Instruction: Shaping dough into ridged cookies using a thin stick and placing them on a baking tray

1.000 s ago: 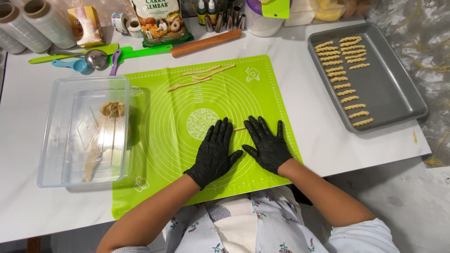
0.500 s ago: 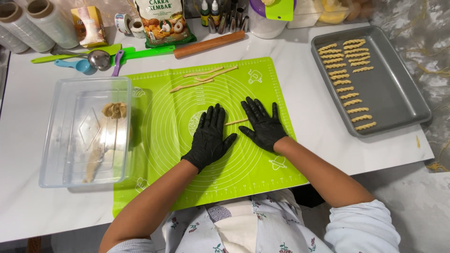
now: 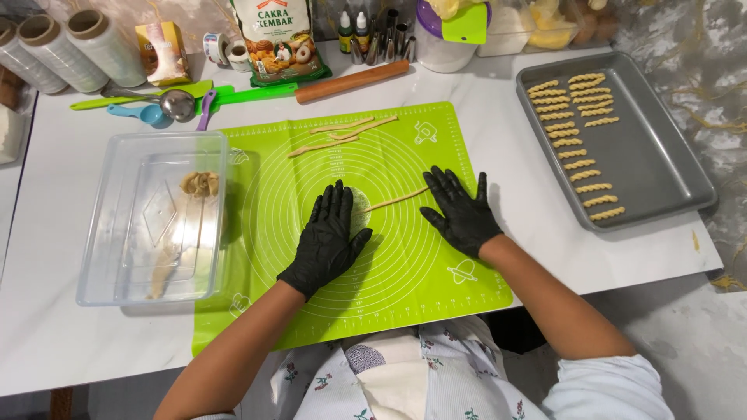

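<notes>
Both hands are gloved in black and laid flat, palms down, fingers spread, on a green silicone mat; nothing is gripped by either. A thin dough rope is stretched between them on the mat's printed circles; its left end is covered by the left hand, its right end is touched by the fingertips of the right hand; the flat, spread pose fits rolling the rope thin rather than lifting it. Three more rolled ropes are parked at the mat's far edge, apart from the hands, likely so the rolling area stays free. A clear plastic tub is set partly on the mat's left side, within reach of the left hand; a lump of dough is kept inside it, smeared along the bottom as far as can be told through the plastic. A grey baking tray is placed off the mat to the right; short twisted pieces are lined in two rows on its left half, the rest left bare. A wooden rolling pin, green spatula, ladle and blue scoop are lined behind the mat; film rolls and a flour bag are pushed to the back of the white table.
</notes>
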